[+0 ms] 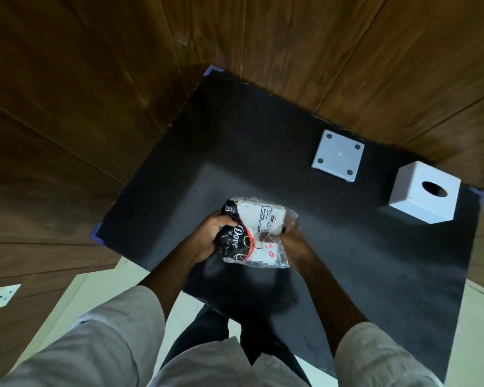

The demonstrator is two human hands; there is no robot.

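Clear plastic Dove packet [256, 233], black and white inside, held over the near middle of the dark desk [361, 261]. Small print on the label too blurred to read. Left hand [208, 237] curled round the black end, fingertips hidden behind the wrap. Right hand [292, 240] gripping the opposite edge, fingers mostly covered by crinkled film and blurred. Further back, well apart: white square plate [338, 159] with four dark dots, white cube box [425, 192] with an oval hole.

Dim, warm light; black mat [361, 261] swallows detail, soft shadow pooled below the plastic packet [253, 233]. Glare on the packet's wrap, right hand [294, 241] motion-blurred. Wide-angle bends the wood panels [95, 79] at the edges.
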